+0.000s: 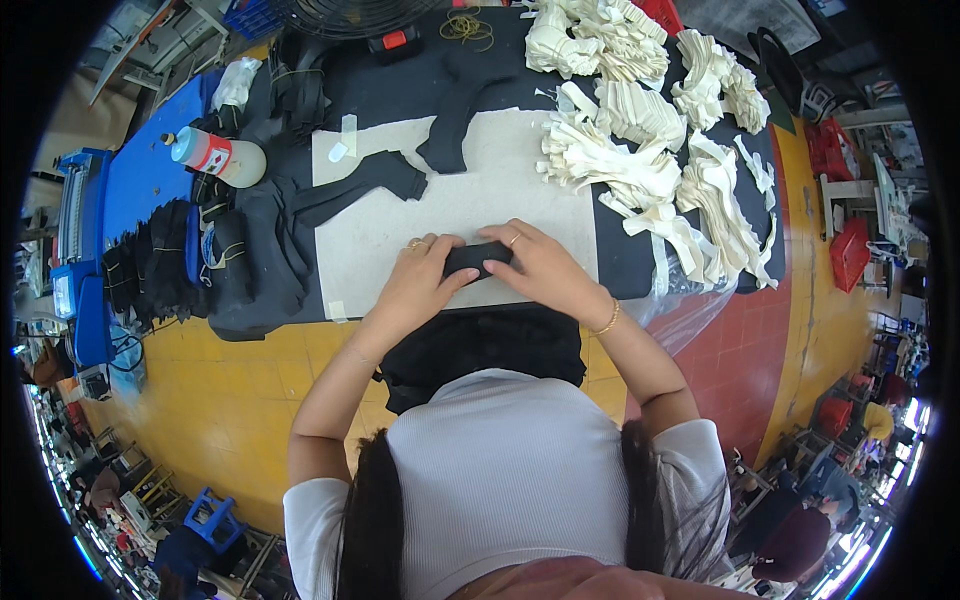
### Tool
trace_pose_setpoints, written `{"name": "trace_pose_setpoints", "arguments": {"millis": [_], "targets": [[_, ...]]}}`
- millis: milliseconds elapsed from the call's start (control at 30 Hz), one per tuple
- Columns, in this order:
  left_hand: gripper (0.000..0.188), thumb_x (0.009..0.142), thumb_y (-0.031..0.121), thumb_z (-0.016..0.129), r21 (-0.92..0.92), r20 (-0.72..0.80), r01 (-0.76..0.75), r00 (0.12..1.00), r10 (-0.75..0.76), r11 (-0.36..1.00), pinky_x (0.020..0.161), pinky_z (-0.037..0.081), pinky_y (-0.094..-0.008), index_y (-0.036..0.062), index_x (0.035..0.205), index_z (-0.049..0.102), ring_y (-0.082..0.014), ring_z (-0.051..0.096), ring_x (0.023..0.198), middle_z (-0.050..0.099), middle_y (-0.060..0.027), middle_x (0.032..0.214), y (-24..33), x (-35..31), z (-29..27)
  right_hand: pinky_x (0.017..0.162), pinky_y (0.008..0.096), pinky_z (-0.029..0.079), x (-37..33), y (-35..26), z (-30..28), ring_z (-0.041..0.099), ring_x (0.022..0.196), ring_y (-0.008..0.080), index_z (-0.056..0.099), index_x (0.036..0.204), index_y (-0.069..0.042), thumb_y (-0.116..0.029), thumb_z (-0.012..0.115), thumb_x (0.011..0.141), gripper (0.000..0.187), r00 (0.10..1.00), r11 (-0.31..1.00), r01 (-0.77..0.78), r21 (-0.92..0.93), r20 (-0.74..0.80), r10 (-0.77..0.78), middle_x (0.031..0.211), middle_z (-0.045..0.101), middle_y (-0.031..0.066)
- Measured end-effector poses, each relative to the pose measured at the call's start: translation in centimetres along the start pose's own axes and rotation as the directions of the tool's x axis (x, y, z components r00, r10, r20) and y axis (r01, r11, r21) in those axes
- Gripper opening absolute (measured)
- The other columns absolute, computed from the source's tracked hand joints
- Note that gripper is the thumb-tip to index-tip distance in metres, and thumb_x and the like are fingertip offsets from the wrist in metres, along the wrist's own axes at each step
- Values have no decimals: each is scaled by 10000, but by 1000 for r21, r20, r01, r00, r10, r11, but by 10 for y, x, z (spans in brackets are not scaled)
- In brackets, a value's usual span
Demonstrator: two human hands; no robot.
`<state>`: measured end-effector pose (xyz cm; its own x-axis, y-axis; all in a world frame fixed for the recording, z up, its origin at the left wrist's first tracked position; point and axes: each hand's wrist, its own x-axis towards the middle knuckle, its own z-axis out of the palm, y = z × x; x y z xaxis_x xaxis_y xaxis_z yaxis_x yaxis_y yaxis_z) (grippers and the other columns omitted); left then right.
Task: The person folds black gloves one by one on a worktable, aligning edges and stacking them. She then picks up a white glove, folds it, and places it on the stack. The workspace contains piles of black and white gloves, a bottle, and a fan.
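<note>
Both my hands grip a small black folded piece of cloth (478,261) over the near edge of a pale sheet (500,200) taped to the dark table. My left hand (425,278) closes on its left end, thumb on top. At the right end, my right hand (540,265) holds it the same way, thumb pressed down and fingers curled over the far side. Beyond my hands lie a dark cut fabric strip (365,187) and another dark piece (455,120), both partly on the pale sheet.
Piles of cream fabric pieces (620,155) cover the table's right. On the left stand a bottle with a red label (225,158) and tied dark fabric bundles (160,255), beside a blue scale (85,240). A fan guard (350,12) and rubber bands (467,30) are at the far edge.
</note>
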<state>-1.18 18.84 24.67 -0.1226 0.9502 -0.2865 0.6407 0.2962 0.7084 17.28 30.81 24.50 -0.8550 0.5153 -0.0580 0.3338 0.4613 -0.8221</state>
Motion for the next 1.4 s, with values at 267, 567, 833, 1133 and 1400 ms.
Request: {"name": "trace_pose_setpoints", "arguments": {"millis": [267,567,833,1133,1400], "targets": [[474,805,266,764,322,-148,-216,950,275,922,935,425,-419,-17,1143,589,-343,497,1104,520,-154,1141,-1,12,21,829,430,502,58,35,-70,630,905,337,684,1001,-9,-106,634,872,169,836,873,38,-486,-464,-295,954,643,162],[503,753,224,798,452,-46,-180,973,225,873,924,419,-424,6,1159,595,-311,512,1072,518,-143,1119,7,15,22,597,404,580,152,97,-109,731,728,288,733,818,-75,-60,622,804,114,957,373,-231,-898,-279,-80,792,720,163],[668,781,238,808,157,-343,-212,905,254,965,1013,415,-427,17,1347,530,-338,481,1191,509,-164,1268,29,-9,-3,619,386,563,142,79,-121,727,726,283,745,906,-49,-89,637,829,139,895,609,-260,-749,-424,-140,814,726,170],[423,884,47,706,-667,-513,-379,858,-26,642,854,539,-313,-1,1284,578,-219,636,1050,607,-145,1208,37,8,-5,601,213,551,60,-29,-49,676,710,88,621,982,13,-103,732,891,185,957,787,8,617,-232,172,835,689,65],[306,865,-27,698,-873,-244,-129,950,-193,470,670,547,-260,-54,1163,630,-163,684,767,701,-123,902,25,-10,-6,606,212,546,23,-38,-23,696,728,116,627,1067,19,-91,714,905,214,959,711,-101,696,-121,255,855,687,71]]}}
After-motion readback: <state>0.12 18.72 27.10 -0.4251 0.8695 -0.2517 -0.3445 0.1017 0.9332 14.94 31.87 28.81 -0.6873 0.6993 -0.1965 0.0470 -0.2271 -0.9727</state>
